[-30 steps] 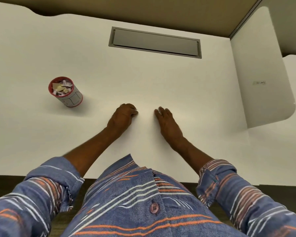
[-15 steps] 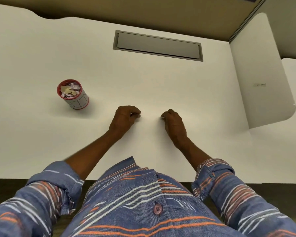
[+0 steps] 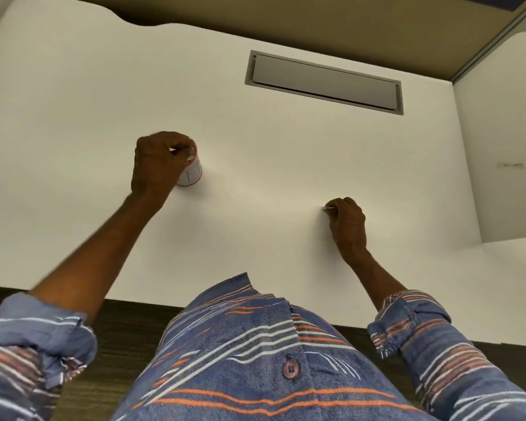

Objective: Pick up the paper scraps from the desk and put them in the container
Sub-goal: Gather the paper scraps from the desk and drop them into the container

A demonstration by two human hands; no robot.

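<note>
White desk (image 3: pixel 255 183), grey hatch (image 3: pixel 324 82), wood floor (image 3: pixel 125 329)

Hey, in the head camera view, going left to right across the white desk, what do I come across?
left hand, fingers curled over the container → right hand, pinching a paper scrap → white divider panel

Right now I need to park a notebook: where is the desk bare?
Bare desk lies between the container and the right hand, left of the container, and between the hatch and both hands. Crowded only at the container, where the left hand hovers.
</note>
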